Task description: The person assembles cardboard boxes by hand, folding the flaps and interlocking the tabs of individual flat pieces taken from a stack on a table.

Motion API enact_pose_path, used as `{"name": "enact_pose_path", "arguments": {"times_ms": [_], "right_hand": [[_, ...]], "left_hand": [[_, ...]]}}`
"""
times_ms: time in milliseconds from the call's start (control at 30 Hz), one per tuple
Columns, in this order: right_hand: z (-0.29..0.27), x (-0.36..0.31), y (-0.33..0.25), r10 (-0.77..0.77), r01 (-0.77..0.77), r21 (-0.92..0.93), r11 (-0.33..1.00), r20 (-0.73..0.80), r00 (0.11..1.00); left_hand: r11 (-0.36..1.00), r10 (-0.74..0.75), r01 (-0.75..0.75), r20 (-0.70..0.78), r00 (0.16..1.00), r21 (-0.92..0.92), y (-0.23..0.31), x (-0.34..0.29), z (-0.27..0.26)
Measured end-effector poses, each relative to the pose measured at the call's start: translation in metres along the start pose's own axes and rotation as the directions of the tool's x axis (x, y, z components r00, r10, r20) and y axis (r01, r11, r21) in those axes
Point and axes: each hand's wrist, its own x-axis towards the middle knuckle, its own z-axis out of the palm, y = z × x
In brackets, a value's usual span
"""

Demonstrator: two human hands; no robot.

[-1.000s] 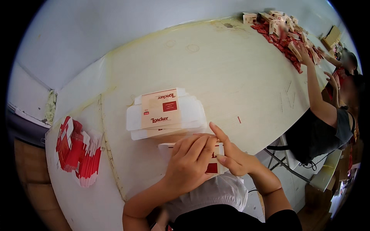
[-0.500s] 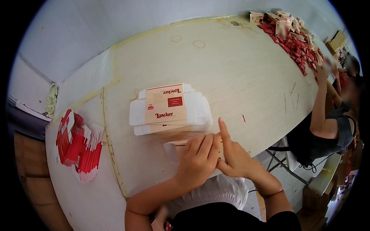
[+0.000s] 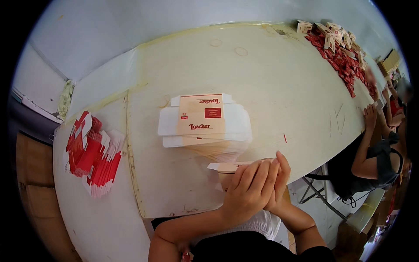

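Note:
A small cream carton (image 3: 227,167), folded into box shape with a white flap at its left end, is at the near edge of the table. My left hand (image 3: 248,187) wraps over it with bent fingers. Against its right end my right hand (image 3: 283,181) presses, fingers together and touching the left fingertips. The two hands hide most of the carton. Just beyond them lies a fanned stack of flat cream cartons (image 3: 205,114) with white flaps.
Red-and-white flat cartons (image 3: 94,153) lie at the left, past a taped table seam (image 3: 131,153). At the far right are a heap of red wrapped packets (image 3: 338,65) and open cream cartons (image 3: 331,35). A co-worker (image 3: 375,153) sits at the right edge. Rubber bands (image 3: 241,51) lie far back.
My right index finger, which pointed up, has closed in beside the other fingers. Both hands are now pressed together around the carton, more of which shows. The view has shifted slightly left.

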Motion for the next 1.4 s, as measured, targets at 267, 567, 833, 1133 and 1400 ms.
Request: {"name": "enact_pose_path", "arguments": {"times_ms": [267, 567, 833, 1133, 1400], "right_hand": [[-0.127, 0.1, 0.054, 0.54, -0.378, 0.525, 0.763, -0.194, 0.819], [-0.117, 0.088, 0.075, 0.712, -0.534, 0.569, 0.625, -0.135, 0.689], [-0.074, 0.069, 0.061, 0.729, -0.662, 0.472, 0.582, 0.056, 0.682], [-0.054, 0.065, 0.038, 0.472, -0.484, 0.365, 0.795, 0.129, 0.872], [-0.004, 0.087, -0.001, -0.132, 0.211, -0.366, 0.907, 0.229, 0.964]], "left_hand": [[0.998, -0.054, 0.06, 0.282, 0.958, -0.014, -0.048, 0.022, -0.073], [0.985, -0.16, 0.07, 0.705, 0.691, 0.155, -0.175, 0.066, -0.051], [0.995, -0.098, 0.041, 0.738, 0.668, 0.096, -0.178, 0.084, -0.057], [0.972, -0.068, -0.06, 0.522, 0.85, 0.225, -0.151, 0.073, -0.064], [0.964, -0.125, 0.009, 0.424, 0.897, 0.264, -0.139, 0.062, -0.064]]}}
